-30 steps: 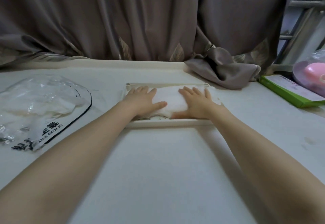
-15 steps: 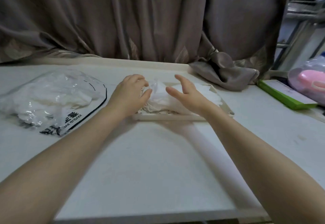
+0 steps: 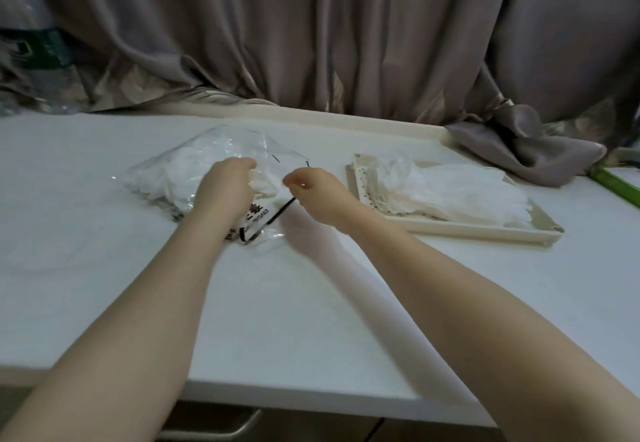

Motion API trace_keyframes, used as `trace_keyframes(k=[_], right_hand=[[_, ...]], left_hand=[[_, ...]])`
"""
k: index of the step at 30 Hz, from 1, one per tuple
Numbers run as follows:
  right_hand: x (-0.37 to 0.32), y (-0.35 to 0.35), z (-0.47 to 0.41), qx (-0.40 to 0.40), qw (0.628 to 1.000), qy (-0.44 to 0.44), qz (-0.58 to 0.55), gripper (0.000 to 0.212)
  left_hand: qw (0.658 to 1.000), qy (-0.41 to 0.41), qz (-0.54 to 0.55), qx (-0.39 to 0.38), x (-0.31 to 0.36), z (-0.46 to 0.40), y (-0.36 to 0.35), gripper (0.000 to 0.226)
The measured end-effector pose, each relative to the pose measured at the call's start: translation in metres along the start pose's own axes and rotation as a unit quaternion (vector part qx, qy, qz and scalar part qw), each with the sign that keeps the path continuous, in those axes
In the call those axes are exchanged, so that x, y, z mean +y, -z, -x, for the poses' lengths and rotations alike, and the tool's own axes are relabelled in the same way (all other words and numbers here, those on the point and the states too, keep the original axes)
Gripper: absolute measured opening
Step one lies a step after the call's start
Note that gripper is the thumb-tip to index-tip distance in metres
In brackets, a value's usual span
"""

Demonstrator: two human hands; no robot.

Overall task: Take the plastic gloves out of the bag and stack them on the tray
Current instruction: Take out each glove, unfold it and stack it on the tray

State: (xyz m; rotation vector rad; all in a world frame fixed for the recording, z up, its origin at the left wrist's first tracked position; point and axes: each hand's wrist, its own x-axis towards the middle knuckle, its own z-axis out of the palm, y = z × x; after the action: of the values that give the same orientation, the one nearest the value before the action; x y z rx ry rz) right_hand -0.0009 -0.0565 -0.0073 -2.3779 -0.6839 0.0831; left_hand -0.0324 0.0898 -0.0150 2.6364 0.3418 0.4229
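A clear plastic bag with black print lies on the white table, with white plastic gloves bunched inside it. My left hand rests on the bag's mouth, fingers curled down into the plastic; what they hold is hidden. My right hand pinches the bag's open edge just right of it. To the right, a cream tray carries a loose pile of translucent gloves.
Grey curtains hang along the table's far edge, and a knotted fold of them lies behind the tray. A green box shows at the right edge. A drawer handle sits below the table's near edge.
Both hands have left the gloves on the tray and moved left to the bag. The view has swung left, so the tray now sits on the right.
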Motion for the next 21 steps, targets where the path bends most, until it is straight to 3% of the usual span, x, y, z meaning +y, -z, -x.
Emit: trace_keyframes(k=[3, 8, 10, 13, 14, 17, 21], right_hand=[[0.002, -0.017, -0.013, 0.007, 0.995, -0.045, -0.086, 0.041], [0.006, -0.027, -0.032, 0.013, 0.99, -0.087, -0.112, 0.046], [0.004, -0.025, -0.035, -0.003, 0.993, -0.087, -0.085, 0.038], [0.003, -0.024, -0.035, -0.013, 0.99, -0.103, -0.091, 0.01], [0.005, -0.024, -0.033, -0.003, 0.988, -0.107, -0.11, 0.013], [0.005, -0.019, -0.022, 0.043, 0.963, -0.119, -0.239, 0.029], [0.007, -0.001, -0.003, 0.086, 0.91, -0.157, -0.375, 0.016]], left_hand=[[0.997, -0.013, 0.068, -0.022, 0.005, 0.004, -0.009, 0.049], [0.981, -0.032, 0.184, 0.044, 0.011, 0.005, -0.003, 0.04], [0.977, -0.043, 0.209, 0.027, 0.013, 0.005, -0.002, 0.035], [0.969, -0.051, 0.243, 0.014, 0.015, 0.006, -0.003, 0.033], [0.967, -0.055, 0.249, 0.011, 0.015, 0.007, -0.003, 0.035], [0.971, -0.061, 0.232, 0.016, 0.015, 0.007, -0.001, 0.033], [0.984, -0.063, 0.164, 0.028, 0.014, 0.008, -0.006, 0.028]])
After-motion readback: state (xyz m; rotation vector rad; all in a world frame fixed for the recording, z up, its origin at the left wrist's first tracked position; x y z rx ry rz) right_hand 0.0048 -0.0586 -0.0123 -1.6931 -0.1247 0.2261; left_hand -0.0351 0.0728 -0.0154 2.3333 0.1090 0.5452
